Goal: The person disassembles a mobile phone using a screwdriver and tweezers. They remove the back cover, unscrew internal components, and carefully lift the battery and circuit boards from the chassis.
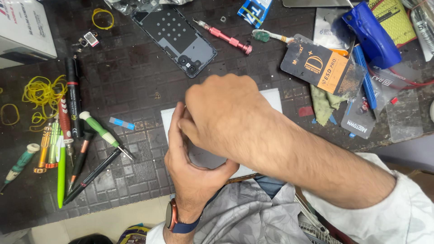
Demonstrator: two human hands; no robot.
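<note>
Both hands meet over a flat grey device (204, 158) lying on a white sheet (271, 97) near the worktop's (135, 90) front edge. From the head view, the left hand (192, 169) cups the device's near side with fingers curled round it, while the right hand (224, 113) bends over its top — whether those fingers pinch anything cannot be told. A dark phone back cover (176, 38) lies toward the far edge, a pink screwdriver (226, 36) just beside it — pens and drivers (68, 135) crowd the left edge.

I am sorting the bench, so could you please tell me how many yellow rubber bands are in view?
At least 3: one rubber band near the top edge, a tangled bunch at left whose number I cannot tell, one at the far-left edge. Others may be hidden.
</note>
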